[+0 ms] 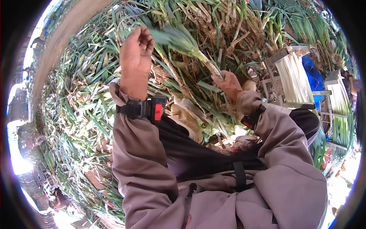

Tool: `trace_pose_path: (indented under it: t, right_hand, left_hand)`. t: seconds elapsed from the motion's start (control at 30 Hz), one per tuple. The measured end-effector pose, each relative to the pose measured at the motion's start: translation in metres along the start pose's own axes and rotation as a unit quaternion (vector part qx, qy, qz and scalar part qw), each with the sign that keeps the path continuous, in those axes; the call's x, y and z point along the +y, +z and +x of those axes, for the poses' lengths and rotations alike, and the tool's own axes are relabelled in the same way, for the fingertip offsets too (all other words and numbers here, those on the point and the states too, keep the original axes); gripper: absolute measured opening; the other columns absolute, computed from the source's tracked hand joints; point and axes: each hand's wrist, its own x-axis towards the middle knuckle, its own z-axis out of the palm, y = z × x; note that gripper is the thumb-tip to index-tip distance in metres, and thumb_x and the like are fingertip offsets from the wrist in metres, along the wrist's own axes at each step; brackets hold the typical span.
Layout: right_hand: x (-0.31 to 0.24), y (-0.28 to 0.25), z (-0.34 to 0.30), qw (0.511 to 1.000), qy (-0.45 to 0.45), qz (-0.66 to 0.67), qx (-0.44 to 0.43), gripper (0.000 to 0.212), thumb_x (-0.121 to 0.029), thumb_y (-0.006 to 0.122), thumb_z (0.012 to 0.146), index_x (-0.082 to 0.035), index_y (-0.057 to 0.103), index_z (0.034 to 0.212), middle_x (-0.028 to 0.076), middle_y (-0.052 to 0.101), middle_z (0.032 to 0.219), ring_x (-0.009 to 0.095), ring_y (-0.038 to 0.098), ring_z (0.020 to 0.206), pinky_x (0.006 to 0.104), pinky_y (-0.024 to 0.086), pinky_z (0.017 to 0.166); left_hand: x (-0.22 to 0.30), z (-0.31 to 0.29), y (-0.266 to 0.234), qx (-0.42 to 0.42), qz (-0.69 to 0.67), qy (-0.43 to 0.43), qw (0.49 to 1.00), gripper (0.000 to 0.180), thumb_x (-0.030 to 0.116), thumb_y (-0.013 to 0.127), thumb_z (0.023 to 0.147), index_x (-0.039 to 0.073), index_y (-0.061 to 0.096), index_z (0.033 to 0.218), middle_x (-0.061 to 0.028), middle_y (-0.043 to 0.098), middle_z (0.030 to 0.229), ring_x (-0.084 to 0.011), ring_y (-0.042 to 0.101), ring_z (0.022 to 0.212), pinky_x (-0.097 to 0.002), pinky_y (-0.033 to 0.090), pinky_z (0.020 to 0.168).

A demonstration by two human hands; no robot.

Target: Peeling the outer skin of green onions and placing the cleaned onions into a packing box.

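Observation:
My right hand is closed round the root end of a long green onion. Its pale stalk slants up to the left, and its green leaves are smeared by motion. The leaf tips reach toward my left hand, which is raised with its palm in view. The fingers there are loosely curled, somewhat apart, with nothing visible in them. Below the held onion, another onion with dry roots lies slanted over the pile. Loose peeled leaves lie between my hands and my lap.
Cut green leaves cover the ground on my left. Untrimmed onions with brown roots are heaped ahead. To my right, a metal rack holds white stalks, beside a blue sheet and a second loaded rack. A curved pole crosses the far left.

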Motion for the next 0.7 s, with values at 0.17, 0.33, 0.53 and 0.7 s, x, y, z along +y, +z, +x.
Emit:
trace_pose_path:
  t: [0.17,0.33,0.53,0.7]
  right_hand:
    - [-0.085,-0.028,-0.015,0.985,-0.101,-0.126,0.065,0.039,-0.039,0.085,0.105,-0.005,0.08,0.124,0.019,0.079,0.089,0.035,0.078,0.081,0.0462,0.06,0.075]
    - [-0.121,-0.034,-0.039,0.932,-0.289,-0.164,0.145,0.046,-0.027,0.092,0.101,-0.004,0.077,0.137,0.019,0.084,0.103,0.038,0.085,0.09,0.0457,0.066,0.078]
    - [-0.083,-0.015,-0.066,0.939,-0.316,-0.123,0.048,0.059,-0.025,0.094,0.098,-0.004,0.074,0.15,0.022,0.084,0.116,0.039,0.085,0.103,0.0461,0.068,0.09]
    - [-0.165,-0.001,-0.001,0.959,-0.279,0.05,-0.002,0.057,-0.034,0.09,0.107,-0.002,0.073,0.152,0.015,0.085,0.115,0.022,0.082,0.102,0.0388,0.066,0.093]
  left_hand:
    - [-0.009,0.016,0.001,0.105,0.016,0.012,0.994,0.022,0.026,0.077,0.114,0.006,0.072,0.119,-0.0067,0.077,0.105,-0.0214,0.076,0.089,-0.0409,0.067,0.086]
    - [-0.003,0.023,0.008,0.084,0.022,-0.008,0.996,0.058,0.037,0.081,0.113,0.002,0.061,0.155,-0.0154,0.075,0.136,-0.0305,0.071,0.125,-0.0489,0.059,0.116]
    - [-0.004,0.007,0.042,-0.098,-0.064,0.096,0.988,0.065,0.044,0.086,0.109,0.007,0.063,0.157,-0.0105,0.074,0.148,-0.0286,0.07,0.135,-0.0522,0.052,0.124]
    - [-0.009,-0.004,0.025,-0.149,-0.093,0.079,0.981,0.049,0.031,0.084,0.113,0.007,0.067,0.151,-0.01,0.08,0.137,-0.0288,0.077,0.123,-0.0514,0.062,0.112]
